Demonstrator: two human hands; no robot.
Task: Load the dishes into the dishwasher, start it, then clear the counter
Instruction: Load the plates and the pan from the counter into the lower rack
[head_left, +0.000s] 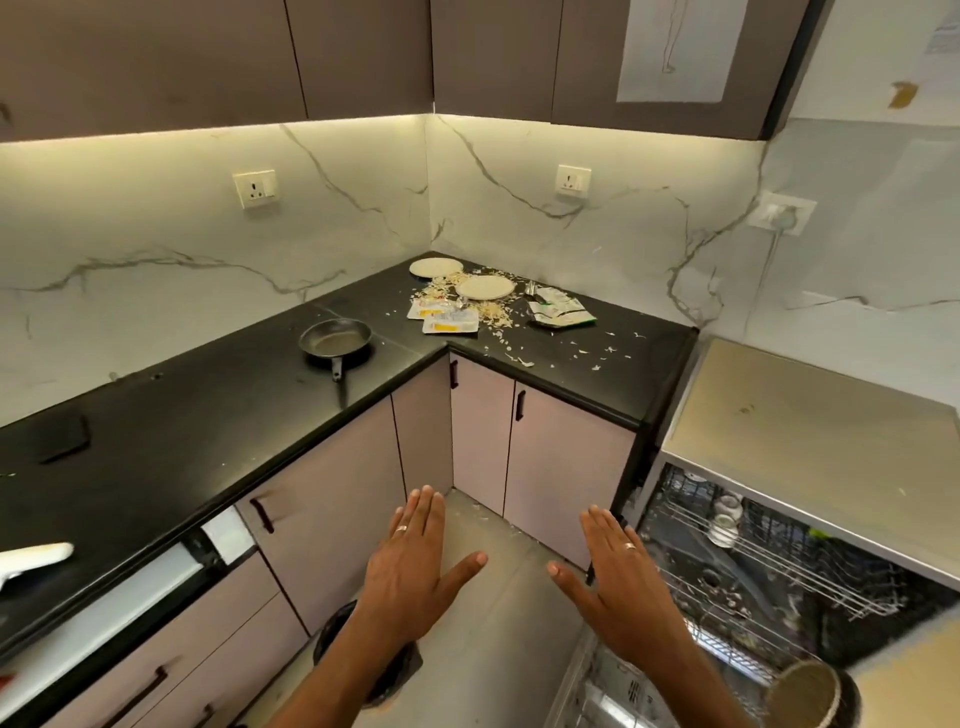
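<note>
Two white plates (435, 267) (485, 287) lie in the far corner of the black counter (182, 426), among scattered food scraps (493, 314) and torn packets (449, 322). A small dark frying pan (335, 338) sits left of them, handle towards me. Cutlery (531, 290) lies beside the nearer plate. The dishwasher (779, 561) stands open at the right, its wire rack pulled out with a glass item (724, 522) in it. My left hand (415, 566) and my right hand (618, 577) are held out flat, palms down, over the floor, touching nothing.
A dark flat object (65, 439) lies on the counter at left. More packets (561, 312) sit right of the plates. A black bin (363, 660) stands on the floor below my left arm. A steel top (810, 415) covers the dishwasher. A round woven object (810, 696) is at bottom right.
</note>
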